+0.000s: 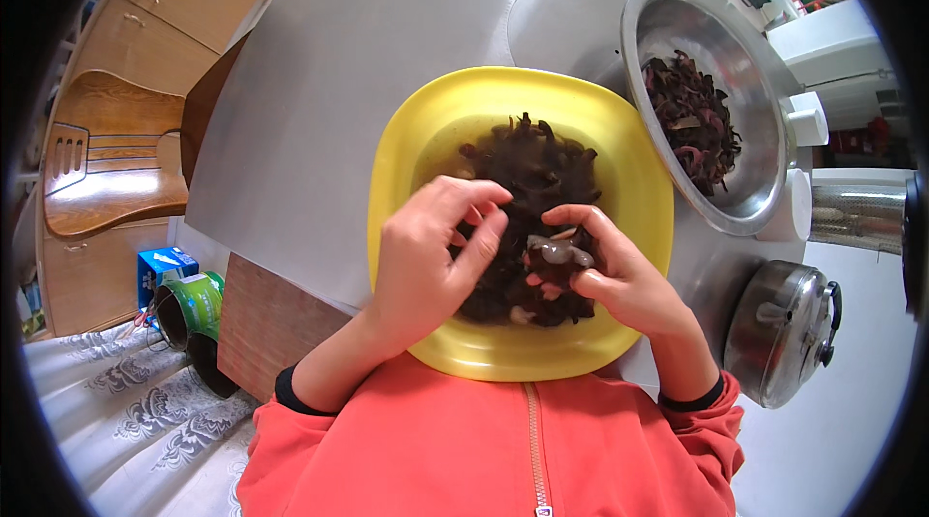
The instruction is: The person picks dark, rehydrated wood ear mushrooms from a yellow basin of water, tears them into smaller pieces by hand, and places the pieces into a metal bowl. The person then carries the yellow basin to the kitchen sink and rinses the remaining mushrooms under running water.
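Note:
A yellow plastic basin (508, 85) holds murky water and a heap of dark, wet pieces (533, 169) that look like wood ear fungus or a similar food. My right hand (617, 274) is over the basin's right half, its fingers around a wet clump (559, 256) with grey, dark and pinkish parts. To its left, my left hand (439, 248) is raised over the heap with thumb and fingertips curved near each other. Whether something small lies between those fingertips cannot be told. Beyond the basin's right rim stands a steel bowl (755, 89) with more dark and pinkish pieces (693, 118).
The basin and bowl rest on a grey tabletop (312, 118). A steel kettle (773, 332) stands at the right, below white cups (787, 209). At the left are a wooden chair (120, 111), a blue box (163, 267) and a green tin (192, 306).

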Available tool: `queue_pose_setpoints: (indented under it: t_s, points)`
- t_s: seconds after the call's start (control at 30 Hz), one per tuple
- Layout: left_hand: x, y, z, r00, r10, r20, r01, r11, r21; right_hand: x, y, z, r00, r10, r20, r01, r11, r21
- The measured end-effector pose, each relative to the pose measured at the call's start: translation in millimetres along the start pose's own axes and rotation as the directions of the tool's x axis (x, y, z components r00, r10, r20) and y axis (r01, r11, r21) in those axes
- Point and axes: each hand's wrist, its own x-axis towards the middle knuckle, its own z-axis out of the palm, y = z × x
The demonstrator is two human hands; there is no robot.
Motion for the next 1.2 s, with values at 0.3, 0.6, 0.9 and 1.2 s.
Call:
queue_pose_setpoints:
  t_s: [0.3, 0.6, 0.9, 1.2]
  points:
    - [-6, 5, 3, 0.921, -0.044, 0.387, 0.074, 0.995, -0.065, -7, 18, 12, 0.993, 0.113, 0.027, -0.115, 0.924, 0.366]
    - [-6, 1, -1, 0.948, 0.082, 0.307, -0.095, 0.995, 0.028, -37, -5, -8, 0.982, -0.078, 0.171, 0.188, 0.39, -0.901]
    - [10, -10, -3, 0.972, 0.055, -0.231, -0.015, 0.985, 0.17, 22, -14, 6, 0.836, -0.446, 0.319, 0.478, 0.306, -0.823]
    - [9, -13, -4, 0.966, 0.033, -0.255, -0.01, 0.996, 0.091, 77, 14, 57, 0.877, 0.05, 0.478, 0.464, 0.173, -0.869]
